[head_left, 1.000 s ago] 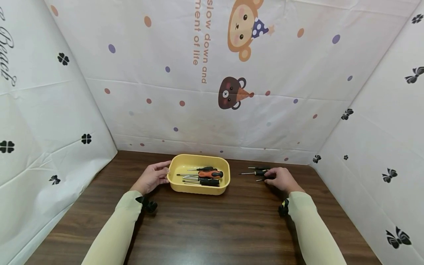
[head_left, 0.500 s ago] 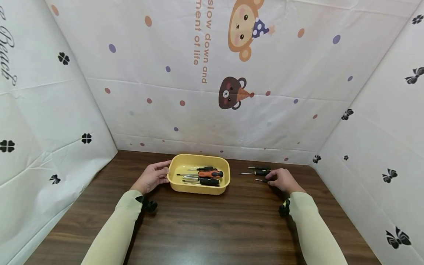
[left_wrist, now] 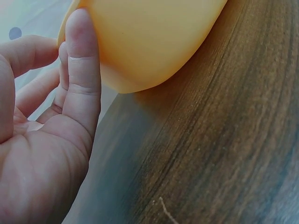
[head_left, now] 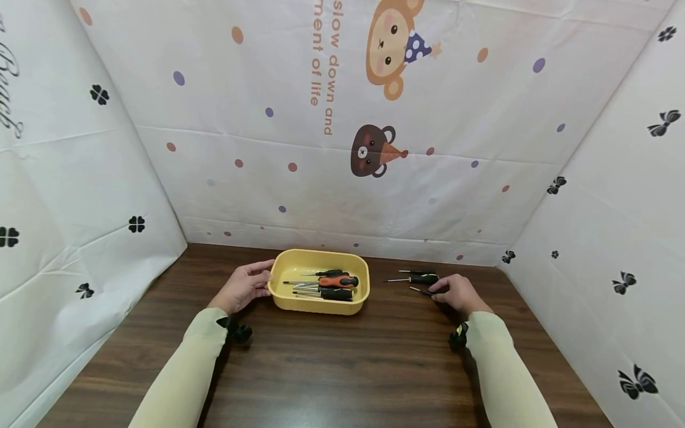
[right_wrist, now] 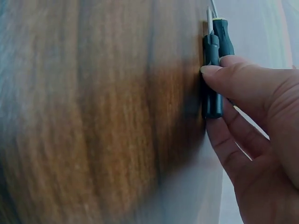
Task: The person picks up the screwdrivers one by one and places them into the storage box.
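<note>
My right hand (head_left: 458, 293) pinches a small screwdriver (right_wrist: 212, 100) by its short black handle, thumb on one side and fingers on the other. Its thin shaft points left in the head view. Just beyond it lie a larger black-handled screwdriver (head_left: 424, 279) and a slim dark screwdriver (head_left: 423, 271), both on the table. My left hand (head_left: 243, 288) is at the left end of a yellow plastic box (left_wrist: 149, 42), its fairly straight fingers touching the outer wall and rim. Inside the box are an orange-and-black screwdriver (head_left: 338, 281) and several black-handled screwdrivers (head_left: 336, 294).
The brown wooden table (head_left: 332, 368) runs back to a white printed cloth (head_left: 241, 196) hanging behind it. More white cloth bounds the left and right sides. The box stands near the table's back edge, left of the loose screwdrivers.
My right hand has drawn slightly toward me with the small screwdriver, whose dark handle now shows more. The larger loose screwdriver's handle is uncovered. My left hand and the box stay in place.
</note>
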`<state>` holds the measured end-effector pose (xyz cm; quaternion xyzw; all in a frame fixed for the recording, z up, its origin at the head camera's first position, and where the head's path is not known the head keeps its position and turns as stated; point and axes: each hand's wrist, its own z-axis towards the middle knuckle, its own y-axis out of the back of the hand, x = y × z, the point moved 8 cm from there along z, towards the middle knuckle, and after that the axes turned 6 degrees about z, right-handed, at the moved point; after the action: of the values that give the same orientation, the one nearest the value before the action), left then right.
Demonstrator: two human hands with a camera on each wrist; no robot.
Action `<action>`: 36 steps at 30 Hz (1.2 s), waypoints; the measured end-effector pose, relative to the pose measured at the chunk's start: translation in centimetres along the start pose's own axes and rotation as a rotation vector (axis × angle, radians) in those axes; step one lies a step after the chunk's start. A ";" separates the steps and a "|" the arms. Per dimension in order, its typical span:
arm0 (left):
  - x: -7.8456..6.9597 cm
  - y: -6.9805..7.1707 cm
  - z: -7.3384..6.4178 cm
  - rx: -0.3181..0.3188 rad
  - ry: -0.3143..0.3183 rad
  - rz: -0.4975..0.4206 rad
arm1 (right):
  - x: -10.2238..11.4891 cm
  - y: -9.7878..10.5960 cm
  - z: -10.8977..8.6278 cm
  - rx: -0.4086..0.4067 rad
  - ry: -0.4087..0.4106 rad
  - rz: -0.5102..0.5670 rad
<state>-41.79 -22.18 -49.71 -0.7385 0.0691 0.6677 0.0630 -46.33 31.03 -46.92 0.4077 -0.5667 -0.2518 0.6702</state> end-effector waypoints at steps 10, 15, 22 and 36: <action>-0.1 -0.1 -0.2 0.012 -0.006 -0.005 | -1.0 -0.3 -0.4 -0.008 -0.088 0.059; 0.0 -0.1 -0.1 0.004 0.007 -0.010 | -1.3 -0.1 -0.5 -0.015 -0.103 0.068; 0.0 -0.1 -0.1 0.002 0.007 0.011 | -1.3 -0.2 -0.7 -0.010 -0.116 0.072; 0.2 -0.1 0.3 0.006 -0.006 0.002 | -1.6 -0.3 -0.6 -0.029 -0.130 0.109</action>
<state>-42.01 -22.06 -49.92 -0.7362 0.0715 0.6698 0.0648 -46.07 32.34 -48.05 0.3495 -0.6265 -0.2492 0.6506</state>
